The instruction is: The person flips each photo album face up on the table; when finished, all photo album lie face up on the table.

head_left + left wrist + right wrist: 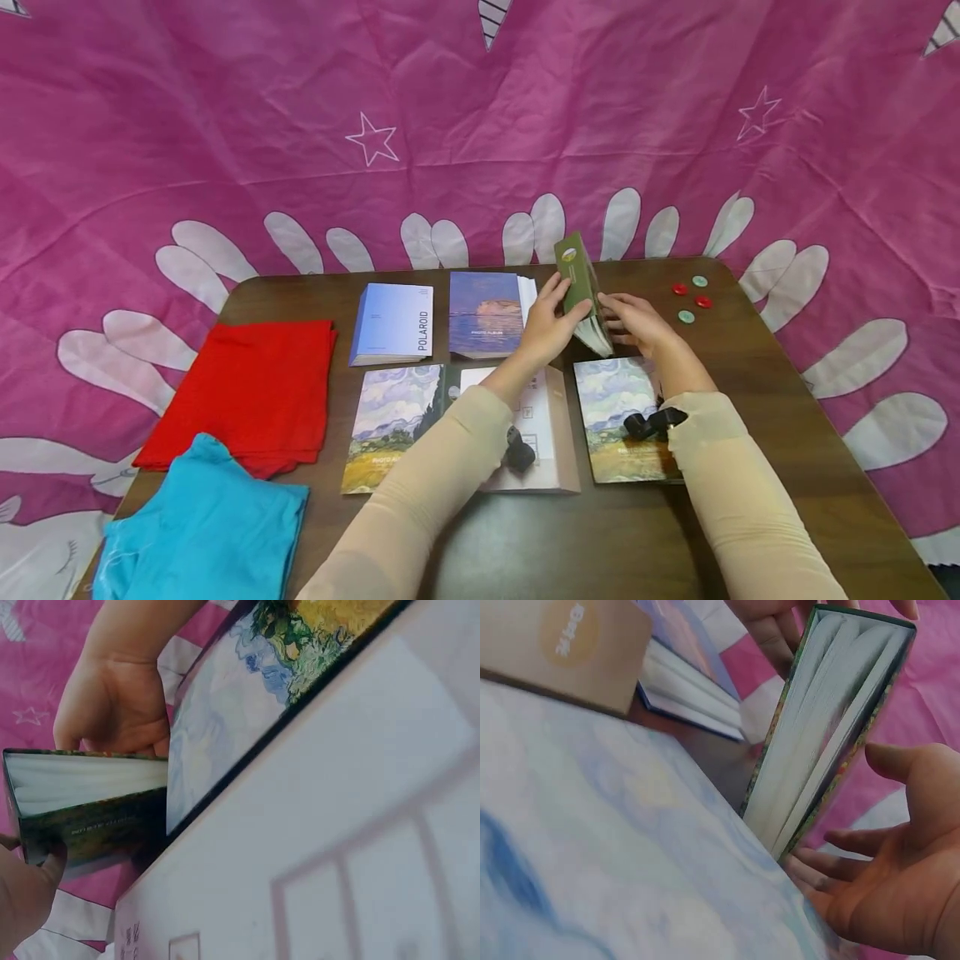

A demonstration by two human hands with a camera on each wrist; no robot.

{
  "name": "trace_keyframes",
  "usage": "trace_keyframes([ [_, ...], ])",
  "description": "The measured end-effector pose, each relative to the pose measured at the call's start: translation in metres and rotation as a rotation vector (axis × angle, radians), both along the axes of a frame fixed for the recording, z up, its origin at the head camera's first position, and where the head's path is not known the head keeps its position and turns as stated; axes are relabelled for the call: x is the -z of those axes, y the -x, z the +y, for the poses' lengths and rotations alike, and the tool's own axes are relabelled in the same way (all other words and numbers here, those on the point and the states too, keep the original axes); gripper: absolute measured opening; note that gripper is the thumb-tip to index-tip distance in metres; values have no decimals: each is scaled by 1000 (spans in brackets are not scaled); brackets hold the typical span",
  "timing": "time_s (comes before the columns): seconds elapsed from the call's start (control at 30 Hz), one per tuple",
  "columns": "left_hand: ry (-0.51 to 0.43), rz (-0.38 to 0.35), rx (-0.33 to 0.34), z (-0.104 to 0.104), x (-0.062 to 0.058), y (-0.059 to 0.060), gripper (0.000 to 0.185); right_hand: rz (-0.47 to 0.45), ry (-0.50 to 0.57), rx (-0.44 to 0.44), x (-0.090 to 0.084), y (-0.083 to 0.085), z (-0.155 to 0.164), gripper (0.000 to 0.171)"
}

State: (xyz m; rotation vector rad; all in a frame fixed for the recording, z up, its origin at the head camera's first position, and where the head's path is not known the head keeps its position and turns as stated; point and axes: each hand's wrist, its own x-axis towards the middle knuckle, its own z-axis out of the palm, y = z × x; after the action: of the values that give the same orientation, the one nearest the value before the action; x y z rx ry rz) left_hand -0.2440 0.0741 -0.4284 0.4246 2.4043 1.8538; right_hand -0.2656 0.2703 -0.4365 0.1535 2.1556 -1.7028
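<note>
A green photo album (574,265) is tilted up on edge at the back of the table, its white page edges showing in the right wrist view. My left hand (551,323) grips it by the spine side, thumb and fingers on the cover. On its other side is my right hand (636,323), palm toward the album with fingers loosely extended; the right wrist view shows the fingertips beside its lower edge. Just in front lies a landscape-painting album (618,417). A sea-painting album (486,312) lies left of my left hand.
A blue Polaroid album (393,321), another landscape album (393,425) and a white album with a pinkish spine (543,450) lie on the brown table (517,542). Red cloth (247,387) and turquoise cloth (210,525) are at left. Several red and green buttons (702,302) lie back right.
</note>
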Motion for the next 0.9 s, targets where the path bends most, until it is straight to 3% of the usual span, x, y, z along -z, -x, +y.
trace_keyframes([
  [0.1, 59, -13, 27, 5, 2, 2, 70, 2, -13, 33, -3, -1, 8, 76],
  [0.2, 185, -22, 48, 10, 5, 4, 73, 7, -63, 62, -6, -3, 19, 76],
  [0.27, 240, -68, 73, 12, 7, 4, 76, 15, -115, 73, -7, -4, 27, 76],
  [0.43, 131, -334, 119, 14, 14, 5, 88, 34, -215, 76, -6, -8, 39, 77],
  [0.5, 91, -397, 109, 11, 15, 5, 90, 43, -241, 73, -5, -9, 39, 77],
  [0.6, 116, -361, 93, 4, 16, 3, 89, 69, -278, 79, -4, -11, 37, 75],
  [0.77, 205, -232, 66, -11, 12, -1, 86, 148, -339, 96, -5, -17, 28, 77],
  [0.9, 264, -145, 74, -31, 7, -7, 81, 227, -317, 143, -8, -26, 9, 78],
])
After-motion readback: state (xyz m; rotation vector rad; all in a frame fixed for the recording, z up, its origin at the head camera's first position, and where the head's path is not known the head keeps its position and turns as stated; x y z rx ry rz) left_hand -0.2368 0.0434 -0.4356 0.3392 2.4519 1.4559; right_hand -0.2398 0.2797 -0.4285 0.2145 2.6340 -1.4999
